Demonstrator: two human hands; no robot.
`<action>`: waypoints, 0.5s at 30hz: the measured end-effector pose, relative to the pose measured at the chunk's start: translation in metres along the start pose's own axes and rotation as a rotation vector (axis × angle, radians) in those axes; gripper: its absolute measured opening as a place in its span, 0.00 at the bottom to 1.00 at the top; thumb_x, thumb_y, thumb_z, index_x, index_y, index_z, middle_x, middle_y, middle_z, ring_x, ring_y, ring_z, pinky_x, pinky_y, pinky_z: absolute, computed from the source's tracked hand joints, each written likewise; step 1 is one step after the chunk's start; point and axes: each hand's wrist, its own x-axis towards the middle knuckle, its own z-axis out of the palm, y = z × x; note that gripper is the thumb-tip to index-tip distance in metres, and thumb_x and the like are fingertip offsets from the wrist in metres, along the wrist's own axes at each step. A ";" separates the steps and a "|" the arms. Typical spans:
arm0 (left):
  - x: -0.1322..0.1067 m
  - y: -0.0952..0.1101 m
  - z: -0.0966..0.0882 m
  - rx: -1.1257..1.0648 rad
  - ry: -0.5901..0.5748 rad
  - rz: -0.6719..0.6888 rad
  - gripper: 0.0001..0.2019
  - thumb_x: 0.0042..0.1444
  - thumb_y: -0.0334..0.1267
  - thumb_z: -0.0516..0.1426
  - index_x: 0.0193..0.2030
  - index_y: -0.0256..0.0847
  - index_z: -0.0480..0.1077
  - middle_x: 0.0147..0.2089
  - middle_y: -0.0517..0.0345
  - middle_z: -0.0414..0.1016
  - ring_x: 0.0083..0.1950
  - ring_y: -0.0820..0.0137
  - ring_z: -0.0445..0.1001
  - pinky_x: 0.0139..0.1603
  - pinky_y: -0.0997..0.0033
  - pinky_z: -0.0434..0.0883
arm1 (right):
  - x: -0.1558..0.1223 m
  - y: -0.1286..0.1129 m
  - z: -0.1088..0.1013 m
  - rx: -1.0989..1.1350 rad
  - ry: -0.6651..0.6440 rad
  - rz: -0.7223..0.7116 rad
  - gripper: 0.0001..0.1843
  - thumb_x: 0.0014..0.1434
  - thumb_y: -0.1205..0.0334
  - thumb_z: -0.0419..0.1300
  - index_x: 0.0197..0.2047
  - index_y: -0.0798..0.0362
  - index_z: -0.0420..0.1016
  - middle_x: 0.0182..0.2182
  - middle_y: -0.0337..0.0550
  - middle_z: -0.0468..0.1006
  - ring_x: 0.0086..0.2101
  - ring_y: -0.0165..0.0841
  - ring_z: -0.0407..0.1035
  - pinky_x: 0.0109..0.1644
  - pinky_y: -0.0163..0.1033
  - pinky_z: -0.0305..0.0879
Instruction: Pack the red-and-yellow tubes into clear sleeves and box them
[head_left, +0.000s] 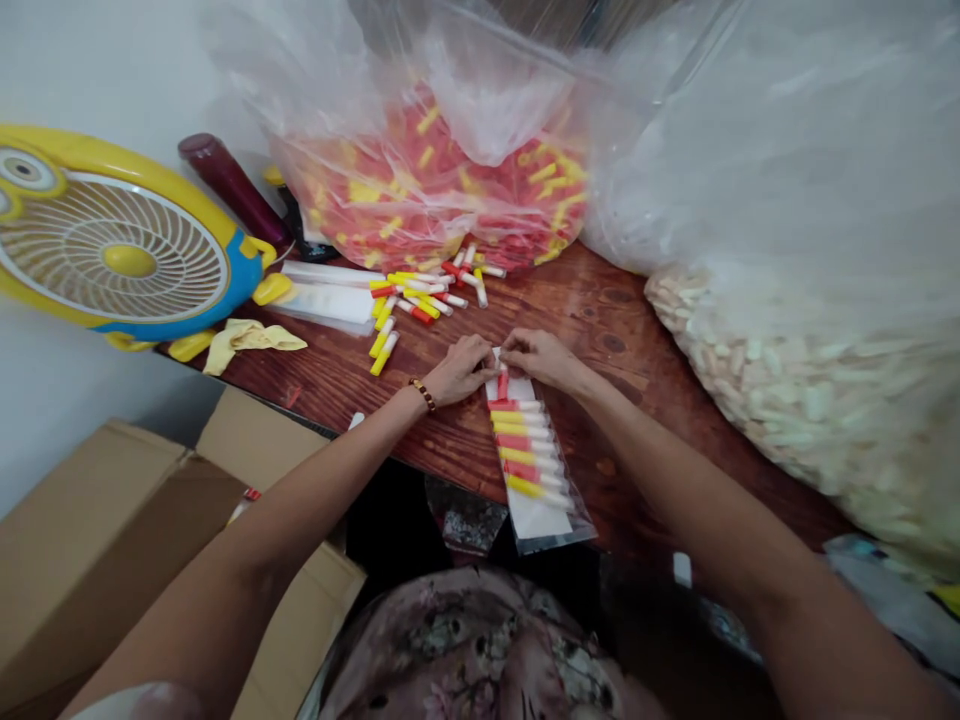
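- I see both hands meeting at the middle of the wooden counter (600,310), over the far end of a clear packet (541,520); the packet lies flat, its near end reaching the counter edge close to my body
- The left hand (466,368) is curled, its fingertips pinching the packet's open mouth on the left side; a beaded bracelet (424,394) sits on that wrist
- The right hand (538,357) pinches the same mouth from the right side; the two hands are almost touching
- A red piece (502,383) stands upright just between the fingertips, at the packet's mouth; below it, red and yellow pieces lie in rows inside the packet
- Loose red and yellow pieces (420,298) are scattered on the counter beyond the left hand, near a stack of empty packets (330,295)
- Behind them is a big plastic bag of red and yellow pieces (435,190); at the right, a bag of white pieces (810,380)
- A yellow fan (112,245) stands at the left; a cardboard box (90,540) is below the counter
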 end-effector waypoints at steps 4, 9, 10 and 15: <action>0.000 0.000 0.006 0.016 0.038 -0.022 0.07 0.61 0.38 0.53 0.32 0.40 0.64 0.41 0.54 0.68 0.45 0.66 0.64 0.50 0.64 0.60 | -0.001 -0.001 -0.001 -0.134 -0.019 -0.068 0.09 0.55 0.59 0.58 0.33 0.54 0.76 0.27 0.39 0.76 0.29 0.29 0.66 0.32 0.30 0.58; -0.002 0.005 0.009 0.054 0.068 -0.044 0.06 0.60 0.37 0.54 0.32 0.40 0.64 0.40 0.54 0.67 0.45 0.65 0.63 0.49 0.64 0.59 | -0.006 -0.001 -0.001 -0.142 -0.044 -0.090 0.13 0.58 0.56 0.54 0.33 0.54 0.77 0.25 0.37 0.74 0.28 0.29 0.64 0.31 0.31 0.55; -0.002 0.006 0.010 0.069 0.074 -0.050 0.07 0.60 0.37 0.53 0.32 0.40 0.63 0.40 0.54 0.67 0.44 0.65 0.63 0.48 0.64 0.59 | -0.007 -0.001 -0.002 -0.146 -0.052 -0.093 0.14 0.58 0.56 0.54 0.33 0.54 0.77 0.25 0.37 0.74 0.28 0.29 0.64 0.31 0.31 0.55; -0.003 0.009 0.011 0.105 0.096 -0.058 0.07 0.60 0.38 0.54 0.32 0.40 0.63 0.42 0.52 0.67 0.46 0.64 0.64 0.49 0.64 0.59 | -0.010 -0.005 -0.002 -0.194 -0.038 -0.074 0.12 0.57 0.56 0.56 0.33 0.53 0.77 0.26 0.37 0.75 0.29 0.30 0.64 0.32 0.31 0.55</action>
